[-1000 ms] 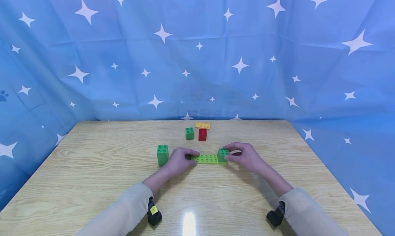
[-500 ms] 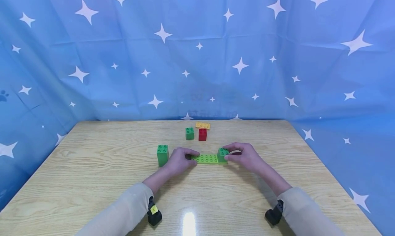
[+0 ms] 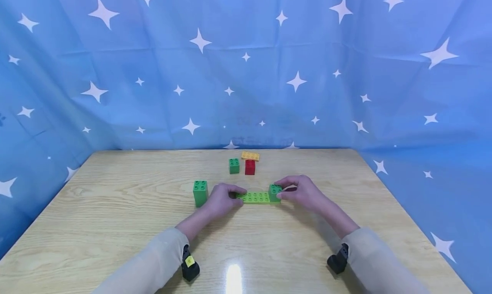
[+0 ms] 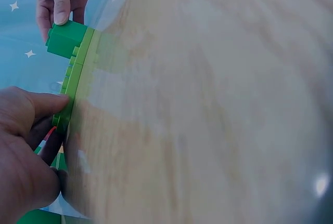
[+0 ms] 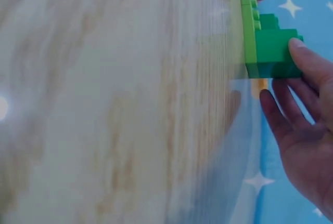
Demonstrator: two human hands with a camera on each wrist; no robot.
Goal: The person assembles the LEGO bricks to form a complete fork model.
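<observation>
A long lime-green building plate (image 3: 255, 198) lies flat on the table, and a seam crosses its side in the left wrist view. On its right end sits a dark green brick (image 5: 277, 51), upright on the studs. My left hand (image 3: 222, 200) pinches the plate's left end between thumb and fingers. Thumb and fingers of my right hand (image 3: 301, 192) grip the green brick at its right side, with the thumb (image 5: 304, 57) near its top edge. A tall green brick (image 3: 200, 193) stands just left of my left hand.
Farther back on the wooden table (image 3: 127, 217) are a small green brick (image 3: 234, 166), a red brick (image 3: 250, 167) and a flat yellow-orange plate (image 3: 250, 156). A blue curtain (image 3: 230, 63) with white stars hangs behind the table's far edge.
The head view has shifted slightly, so everything sits a little farther left in it. Both hands keep their holds on the plate and the green brick.
</observation>
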